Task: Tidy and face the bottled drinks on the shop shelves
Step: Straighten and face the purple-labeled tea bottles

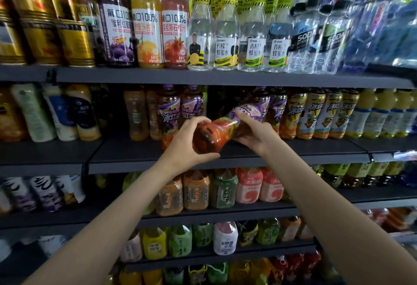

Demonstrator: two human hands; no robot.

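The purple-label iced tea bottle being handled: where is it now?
Head view, centre: the iced tea bottle lies tilted between left hand and right hand, before the second shelf.

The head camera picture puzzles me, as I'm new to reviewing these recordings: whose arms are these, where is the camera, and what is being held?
There is no machine here. A person wears one wide-angle camera on the head, looking forward and down, so the two bare arms reaching in from below are their own.

They face shop shelves full of drinks. The left hand grips the base of a purple-labelled iced tea bottle, and the right hand holds its middle. The bottle is tipped on its side, base towards the camera, above the second shelf, before a gap in the row of matching iced tea bottles.

On the top shelf stand gold cans, juice bottles and honey water bottles.
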